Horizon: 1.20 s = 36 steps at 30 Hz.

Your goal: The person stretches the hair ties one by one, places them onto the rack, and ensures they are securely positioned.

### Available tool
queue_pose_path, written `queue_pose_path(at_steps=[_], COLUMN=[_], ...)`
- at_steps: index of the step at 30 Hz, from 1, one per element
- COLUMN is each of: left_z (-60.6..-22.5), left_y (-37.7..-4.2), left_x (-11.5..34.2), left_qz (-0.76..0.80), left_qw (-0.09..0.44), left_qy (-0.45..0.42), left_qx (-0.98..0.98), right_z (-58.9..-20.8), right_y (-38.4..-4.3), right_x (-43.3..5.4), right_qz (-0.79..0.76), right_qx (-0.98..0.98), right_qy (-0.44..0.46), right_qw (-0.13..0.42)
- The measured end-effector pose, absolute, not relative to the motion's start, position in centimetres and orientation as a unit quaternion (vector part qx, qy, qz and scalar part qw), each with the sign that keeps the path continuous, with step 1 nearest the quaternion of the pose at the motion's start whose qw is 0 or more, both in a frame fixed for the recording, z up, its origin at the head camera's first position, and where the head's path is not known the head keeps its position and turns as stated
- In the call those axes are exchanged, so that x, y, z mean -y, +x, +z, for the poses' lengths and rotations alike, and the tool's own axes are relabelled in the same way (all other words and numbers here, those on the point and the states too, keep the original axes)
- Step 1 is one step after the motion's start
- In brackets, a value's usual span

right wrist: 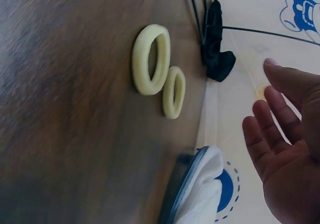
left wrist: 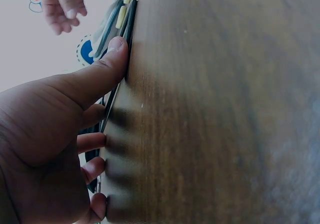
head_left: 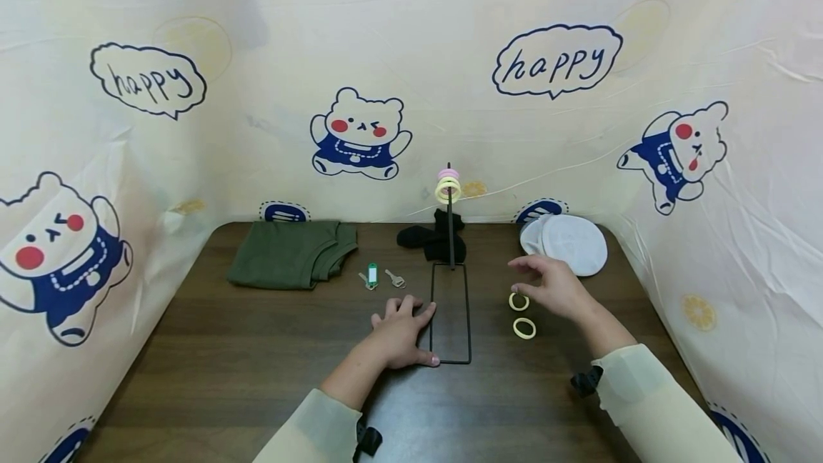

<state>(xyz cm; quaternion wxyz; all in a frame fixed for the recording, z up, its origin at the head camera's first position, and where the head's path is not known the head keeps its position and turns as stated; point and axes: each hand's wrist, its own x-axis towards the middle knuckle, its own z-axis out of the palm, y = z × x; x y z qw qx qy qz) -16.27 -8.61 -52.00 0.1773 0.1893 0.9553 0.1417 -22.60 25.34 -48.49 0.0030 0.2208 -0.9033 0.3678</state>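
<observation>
A black wire stand (head_left: 470, 313) has a rectangular base flat on the table, an upright and an arm carrying a pink ring (head_left: 449, 173) and pale yellow rings (head_left: 444, 183). My left hand (head_left: 400, 334) rests at the left side of the base, its fingers spread and the thumb at the near corner. My right hand (head_left: 553, 284) hovers over the table with loosely bent fingers and holds nothing. In the right wrist view, two pale yellow rings, the larger-looking ring (right wrist: 136, 69) and the other ring (right wrist: 182, 91), lie on the wood, apart from that hand.
Folded green cloth (head_left: 283, 256) lies at the back left. A key with a green tag (head_left: 372, 276) and another key (head_left: 396, 279) are left of the stand. Black fabric (head_left: 444, 238) sits behind it, and a white round fabric item (head_left: 575, 243) lies at the back right.
</observation>
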Motion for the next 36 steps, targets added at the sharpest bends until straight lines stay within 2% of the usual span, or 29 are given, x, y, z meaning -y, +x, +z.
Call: queue_pose_path(at_steps=[6,19,25,36], left_z=[-51.8,-51.9,-51.8,-51.8], left_y=[-16.2,-16.3,-16.1,-16.2], left_x=[8.6,8.6,8.6,8.6], left_qz=[0.146,0.143,0.147,0.148], left_qw=[0.179,0.182,0.177,0.18], left_qy=[0.188,0.186,0.188,0.188], left_qx=[-0.955,-0.955,-0.955,-0.954], right_z=[-49.6,-51.0,-51.6,-51.7], right_y=[-22.9,-23.5,-23.8,-23.8], right_x=[-26.0,-26.7,-26.7,-26.2], right_qz=[0.334,0.278,0.253,0.214], right_qx=[0.914,0.926,0.931,0.939], right_qy=[0.22,0.207,0.22,0.251], right_qw=[-0.072,-0.148,-0.145,-0.098])
